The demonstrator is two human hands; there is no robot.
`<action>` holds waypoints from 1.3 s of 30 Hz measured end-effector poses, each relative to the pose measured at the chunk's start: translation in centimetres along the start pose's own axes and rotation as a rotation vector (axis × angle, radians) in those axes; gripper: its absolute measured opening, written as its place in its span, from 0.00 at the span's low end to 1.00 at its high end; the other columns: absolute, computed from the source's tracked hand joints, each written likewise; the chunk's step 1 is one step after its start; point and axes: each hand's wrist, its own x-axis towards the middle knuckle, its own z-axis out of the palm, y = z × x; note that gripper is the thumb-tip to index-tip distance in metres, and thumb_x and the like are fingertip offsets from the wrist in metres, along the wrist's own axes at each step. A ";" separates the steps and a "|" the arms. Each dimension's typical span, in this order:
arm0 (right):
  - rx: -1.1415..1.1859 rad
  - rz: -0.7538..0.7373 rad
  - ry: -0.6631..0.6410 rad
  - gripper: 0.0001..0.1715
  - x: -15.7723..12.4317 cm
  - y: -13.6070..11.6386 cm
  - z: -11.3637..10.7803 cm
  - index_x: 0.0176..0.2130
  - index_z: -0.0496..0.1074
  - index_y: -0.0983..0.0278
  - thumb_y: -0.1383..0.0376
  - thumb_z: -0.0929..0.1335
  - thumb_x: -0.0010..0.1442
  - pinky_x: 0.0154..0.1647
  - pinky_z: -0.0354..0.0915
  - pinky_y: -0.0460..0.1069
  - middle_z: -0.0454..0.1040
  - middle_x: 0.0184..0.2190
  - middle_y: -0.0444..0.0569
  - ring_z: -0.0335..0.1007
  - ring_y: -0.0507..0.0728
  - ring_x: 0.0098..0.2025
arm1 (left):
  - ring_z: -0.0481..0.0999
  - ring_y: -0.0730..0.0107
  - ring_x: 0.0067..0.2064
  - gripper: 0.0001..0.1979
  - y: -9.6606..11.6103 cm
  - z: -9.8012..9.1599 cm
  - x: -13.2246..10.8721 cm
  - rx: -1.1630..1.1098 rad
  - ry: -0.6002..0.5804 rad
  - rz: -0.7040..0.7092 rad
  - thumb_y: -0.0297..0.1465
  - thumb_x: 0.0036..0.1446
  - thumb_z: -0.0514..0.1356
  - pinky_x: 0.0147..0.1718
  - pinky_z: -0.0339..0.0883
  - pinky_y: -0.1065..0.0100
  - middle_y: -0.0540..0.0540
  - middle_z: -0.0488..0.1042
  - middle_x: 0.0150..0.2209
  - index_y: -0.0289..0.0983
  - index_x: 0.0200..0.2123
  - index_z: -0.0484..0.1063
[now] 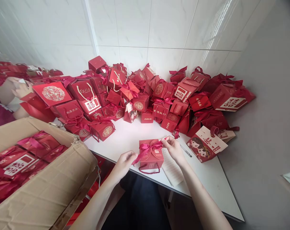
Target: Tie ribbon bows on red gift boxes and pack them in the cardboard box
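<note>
A small red gift box (151, 158) stands at the near edge of the white table (129, 134), with a dark red cord handle (149, 172) hanging at its front. Across its top runs a magenta ribbon (146, 148) tied in a bow. My left hand (125, 162) pinches one end of the ribbon at the box's left side. At the upper right of the box, my right hand (174, 149) pinches the ribbon's other side. Partly under the box and my right wrist lies a lined notepad (172, 169). A pen (186, 150) rests beside it.
Many red gift boxes (161, 89) are heaped along the tiled wall. A cream-and-red box (206, 143) stands at the right. At the left, an open cardboard carton (70, 163) holds more red boxes. Beyond it, another person's hand (22, 87) works near a red box.
</note>
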 end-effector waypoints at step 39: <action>0.163 -0.291 -0.066 0.19 3.6 -16.5 4.3 0.19 0.69 0.65 0.55 0.75 0.42 0.22 0.63 0.41 0.69 0.19 0.41 0.63 0.46 0.21 | 0.67 0.77 0.24 0.11 14.7 -3.0 6.9 -0.618 -0.292 0.332 0.31 0.50 0.59 0.25 0.62 0.72 0.51 0.66 0.22 0.34 0.20 0.63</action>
